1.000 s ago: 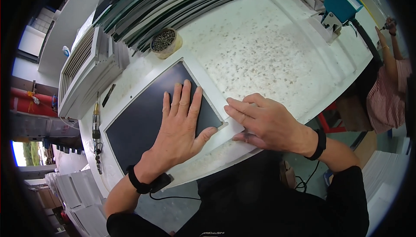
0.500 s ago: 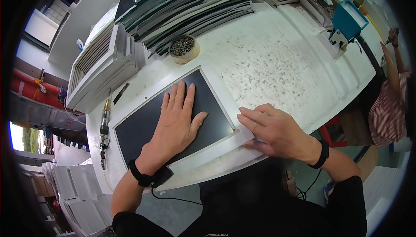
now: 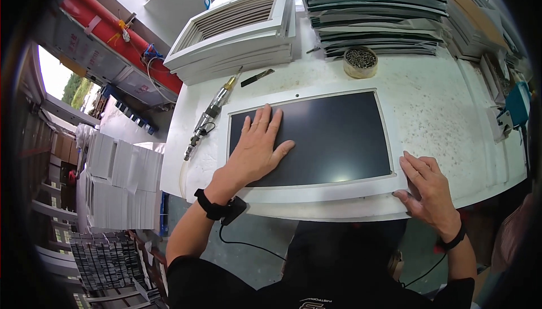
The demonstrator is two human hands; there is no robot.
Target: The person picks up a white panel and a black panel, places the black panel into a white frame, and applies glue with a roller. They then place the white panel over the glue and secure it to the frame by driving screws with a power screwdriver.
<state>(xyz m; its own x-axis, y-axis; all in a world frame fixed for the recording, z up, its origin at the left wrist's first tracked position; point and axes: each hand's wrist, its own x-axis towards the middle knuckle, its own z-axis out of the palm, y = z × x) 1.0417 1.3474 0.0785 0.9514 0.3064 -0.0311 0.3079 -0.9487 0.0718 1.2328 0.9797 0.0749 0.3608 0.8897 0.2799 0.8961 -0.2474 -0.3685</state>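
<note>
A white frame point(image 3: 316, 192) with a dark, glossy flat panel point(image 3: 333, 139) inside it lies flat on the white worktable. My left hand point(image 3: 257, 152) rests palm down on the left part of the panel, its fingers spread and pointing to the far rim. At the frame's near right corner is my right hand point(image 3: 428, 190). Its fingertips touch the right edge and its thumb sits at the near edge, so it grips the corner. The underside of that corner is hidden.
A power screwdriver point(image 3: 213, 111) and a dark blade-like strip point(image 3: 257, 77) lie left of the frame. Behind stand stacked white louvred frames point(image 3: 237, 63), a round tub of screws point(image 3: 360, 63) and a stack of dark panels point(image 3: 378, 21). A teal device point(image 3: 516, 103) stands far right.
The view has turned left, so the table things appear further right. My left hand has shifted left across the panel. My right hand stays at the same corner.
</note>
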